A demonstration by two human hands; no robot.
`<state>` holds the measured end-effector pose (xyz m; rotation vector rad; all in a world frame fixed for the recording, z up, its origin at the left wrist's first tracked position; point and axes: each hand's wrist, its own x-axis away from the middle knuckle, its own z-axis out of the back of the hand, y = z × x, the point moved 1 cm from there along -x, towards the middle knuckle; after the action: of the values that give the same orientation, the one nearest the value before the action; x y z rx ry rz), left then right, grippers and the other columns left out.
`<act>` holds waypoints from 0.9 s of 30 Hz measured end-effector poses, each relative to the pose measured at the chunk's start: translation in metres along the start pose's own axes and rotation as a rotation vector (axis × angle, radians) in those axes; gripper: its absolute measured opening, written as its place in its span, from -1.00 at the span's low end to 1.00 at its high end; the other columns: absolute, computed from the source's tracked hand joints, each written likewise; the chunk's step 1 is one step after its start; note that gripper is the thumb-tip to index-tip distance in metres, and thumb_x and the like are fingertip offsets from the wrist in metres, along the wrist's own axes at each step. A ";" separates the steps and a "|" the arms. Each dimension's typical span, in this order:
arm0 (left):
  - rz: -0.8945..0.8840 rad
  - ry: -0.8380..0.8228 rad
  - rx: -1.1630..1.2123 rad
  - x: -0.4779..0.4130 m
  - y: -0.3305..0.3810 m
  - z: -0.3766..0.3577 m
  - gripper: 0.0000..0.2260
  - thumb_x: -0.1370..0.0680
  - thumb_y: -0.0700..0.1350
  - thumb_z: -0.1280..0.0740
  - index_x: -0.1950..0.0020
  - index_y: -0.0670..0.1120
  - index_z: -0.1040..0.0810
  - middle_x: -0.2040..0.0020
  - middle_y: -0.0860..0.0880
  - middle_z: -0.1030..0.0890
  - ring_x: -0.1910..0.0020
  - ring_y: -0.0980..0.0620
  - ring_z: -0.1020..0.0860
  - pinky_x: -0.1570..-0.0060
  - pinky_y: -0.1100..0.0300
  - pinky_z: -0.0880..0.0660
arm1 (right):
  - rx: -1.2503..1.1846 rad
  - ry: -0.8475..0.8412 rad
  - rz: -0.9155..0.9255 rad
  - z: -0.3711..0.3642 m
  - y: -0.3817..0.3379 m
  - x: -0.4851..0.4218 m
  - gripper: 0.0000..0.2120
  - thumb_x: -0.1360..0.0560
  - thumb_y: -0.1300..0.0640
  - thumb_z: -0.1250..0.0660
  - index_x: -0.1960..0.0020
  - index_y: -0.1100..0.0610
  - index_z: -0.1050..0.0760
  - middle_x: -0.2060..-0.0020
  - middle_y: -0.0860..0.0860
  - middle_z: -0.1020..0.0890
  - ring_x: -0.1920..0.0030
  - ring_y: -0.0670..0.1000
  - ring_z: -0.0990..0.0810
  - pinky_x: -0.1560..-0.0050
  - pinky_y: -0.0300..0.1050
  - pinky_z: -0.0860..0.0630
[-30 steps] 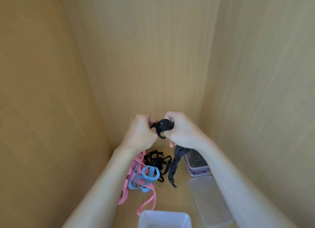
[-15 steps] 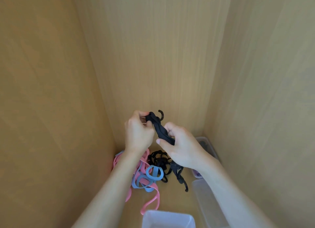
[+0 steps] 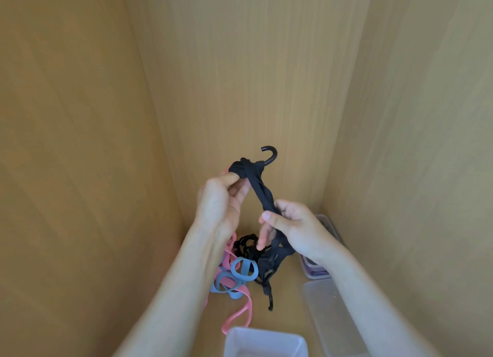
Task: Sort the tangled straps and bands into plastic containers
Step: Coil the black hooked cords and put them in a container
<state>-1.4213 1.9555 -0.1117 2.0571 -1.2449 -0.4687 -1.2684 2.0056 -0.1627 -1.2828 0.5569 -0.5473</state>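
Observation:
A black strap (image 3: pixel 262 193) with a hook at its top end is held up in the air between both hands. My left hand (image 3: pixel 220 205) pinches its knotted upper end just below the hook. My right hand (image 3: pixel 292 227) grips the strap lower down, and the rest dangles to the shelf floor. Below lie a pile of pink bands (image 3: pixel 237 318), blue bands (image 3: pixel 236 275) and another black tangle (image 3: pixel 246 246). A clear plastic container (image 3: pixel 266 342) stands at the bottom edge of the view.
A clear lid or flat container (image 3: pixel 329 307) lies at the right on the shelf floor. Behind it stands a clear container with purple things inside (image 3: pixel 316 272), partly hidden by my right wrist. Wooden walls close in on the left, back and right.
My hands have drawn apart, the left rising and the right dropping, and the bunched black strap now stretches between them with its hook showing at the top.

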 end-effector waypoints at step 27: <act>0.085 -0.163 -1.206 0.019 -0.006 0.028 -0.89 -0.41 -0.33 -0.39 0.22 -0.15 -0.65 0.29 0.03 -0.68 0.17 0.00 -0.62 0.07 0.11 -0.52 | 0.352 0.281 -0.053 0.018 0.005 -0.003 -0.80 -0.39 0.29 -0.32 0.30 0.08 -0.36 0.44 -0.05 -0.40 0.39 -0.03 -0.33 0.28 -0.08 -0.29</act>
<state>-1.4253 1.9305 -0.1346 0.9432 -0.7748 -1.0382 -1.2589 2.0219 -0.1641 -0.8932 0.6281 -0.8385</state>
